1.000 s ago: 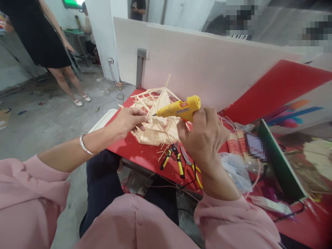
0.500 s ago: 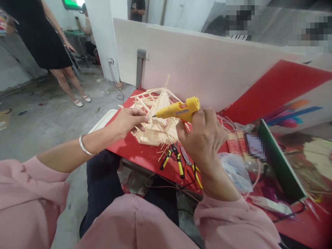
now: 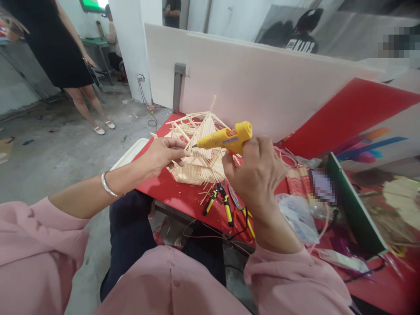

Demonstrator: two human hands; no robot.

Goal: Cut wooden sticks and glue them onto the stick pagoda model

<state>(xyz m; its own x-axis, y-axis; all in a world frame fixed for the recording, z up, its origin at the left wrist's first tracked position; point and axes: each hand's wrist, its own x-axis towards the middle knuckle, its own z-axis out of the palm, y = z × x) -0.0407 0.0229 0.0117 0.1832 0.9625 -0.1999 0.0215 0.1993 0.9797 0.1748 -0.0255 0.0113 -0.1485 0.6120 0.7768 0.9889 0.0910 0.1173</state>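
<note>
A yellow hot glue gun (image 3: 226,136) is gripped in my right hand (image 3: 257,168), its nozzle pointing left. My left hand (image 3: 167,154) is pinched closed just beside the nozzle tip; what lies between its fingers is too small to make out. Behind and below both hands stands a model built of thin pale wooden sticks (image 3: 203,135), with slatted sloping faces and one stick rising at its top. The left fingers partly cover its left side, and whether they touch it I cannot tell.
Black-and-yellow pliers (image 3: 219,200) lie on the red table (image 3: 183,203) in front of the model. A clear plastic bag (image 3: 297,218) and a green-sided box (image 3: 356,205) are at right. A white board (image 3: 256,83) stands behind. A person in black (image 3: 62,48) stands at far left.
Almost nothing differs: both hands and the glue gun keep their places, with only a slight shift of the view.
</note>
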